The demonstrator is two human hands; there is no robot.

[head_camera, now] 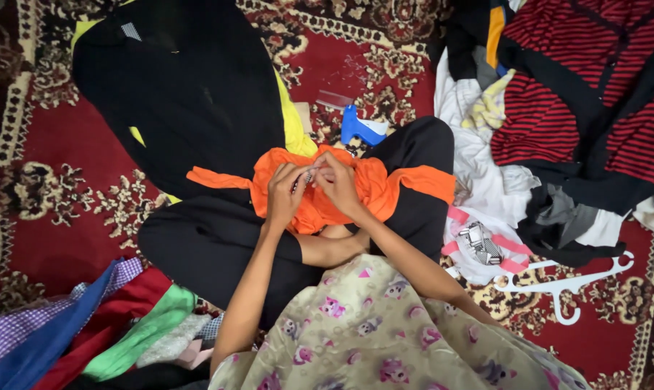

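An orange and black garment [374, 188] lies bunched over my crossed legs. My left hand [285, 193] and my right hand [339, 184] meet over its orange part, fingertips pinched together around a small pale tag-like piece [311, 175]. Both hands also press into the orange cloth. What exactly sits between the fingers is too small to make out.
A blue tagging gun [360, 128] lies on the red patterned carpet [59, 188] just beyond my knee. A black and yellow garment [175, 87] is spread at the far left. Heaped clothes [579, 94] lie right, a white hanger [565, 285] near them, folded clothes [88, 325] lower left.
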